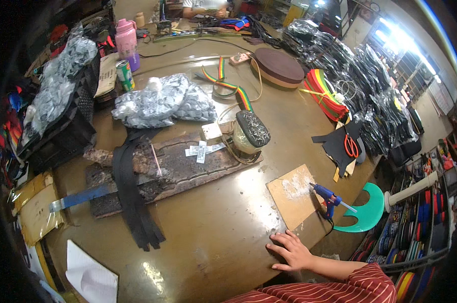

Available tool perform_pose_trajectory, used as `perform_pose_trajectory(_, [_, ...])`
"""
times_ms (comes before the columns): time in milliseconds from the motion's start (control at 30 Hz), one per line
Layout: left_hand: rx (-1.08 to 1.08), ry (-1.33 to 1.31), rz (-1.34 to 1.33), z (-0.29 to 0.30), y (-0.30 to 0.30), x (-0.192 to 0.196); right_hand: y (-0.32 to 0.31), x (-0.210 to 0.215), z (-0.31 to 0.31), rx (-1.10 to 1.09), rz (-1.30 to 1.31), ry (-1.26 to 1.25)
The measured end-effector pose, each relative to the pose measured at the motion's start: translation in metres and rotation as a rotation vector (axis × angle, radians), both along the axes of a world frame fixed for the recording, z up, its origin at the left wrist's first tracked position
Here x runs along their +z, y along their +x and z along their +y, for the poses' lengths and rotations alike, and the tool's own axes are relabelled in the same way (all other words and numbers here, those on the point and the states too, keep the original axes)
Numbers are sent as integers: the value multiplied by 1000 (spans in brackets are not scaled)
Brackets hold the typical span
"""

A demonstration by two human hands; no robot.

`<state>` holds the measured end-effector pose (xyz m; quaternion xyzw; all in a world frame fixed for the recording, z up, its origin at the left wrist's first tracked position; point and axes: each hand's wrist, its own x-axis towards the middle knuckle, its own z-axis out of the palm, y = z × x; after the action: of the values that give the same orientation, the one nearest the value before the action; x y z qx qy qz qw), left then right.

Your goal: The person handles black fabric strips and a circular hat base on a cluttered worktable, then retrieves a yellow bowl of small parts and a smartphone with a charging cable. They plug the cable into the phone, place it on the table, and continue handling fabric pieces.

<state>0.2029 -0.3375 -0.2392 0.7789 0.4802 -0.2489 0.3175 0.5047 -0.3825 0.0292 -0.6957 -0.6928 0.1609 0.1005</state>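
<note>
A glossy table (208, 227) bears a tan board (292, 212).

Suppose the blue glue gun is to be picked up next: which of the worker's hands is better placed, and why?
Probably the right hand: it lies palm down on the table, open and apparently empty, close to the blue glue gun. The left hand is out of view.

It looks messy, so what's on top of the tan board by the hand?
The tan board has whitish smears on it, and a blue glue gun overlaps its right edge. What the gun covers is hidden.
</note>
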Motion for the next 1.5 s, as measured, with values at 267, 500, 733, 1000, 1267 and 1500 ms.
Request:
perform_pose_trajectory(267, [-88, -35, 77, -12, -53, -7, -1, 8, 1, 14, 28, 74])
perform_pose_trajectory(500, [-205, -13, 134, -33, -69, -40, -4, 3, -2, 13, -18, 201])
perform_pose_trajectory(733, [-270, 80, 58, -8, -51, 23, -69, -5, 55, 64, 29, 340])
perform_pose_trajectory(1000, [675, 142, -496, -159, -201, 251, -256, 6, 102, 915, 137, 317])
perform_pose_trajectory(1267, [1516, 751, -236, -376, -298, 356, -267, -23, 107, 867, -133, 301])
perform_pose_trajectory(1500, [1499, 1238, 390, -422, -399, 282, -265, -25, 108, 864, -137, 304])
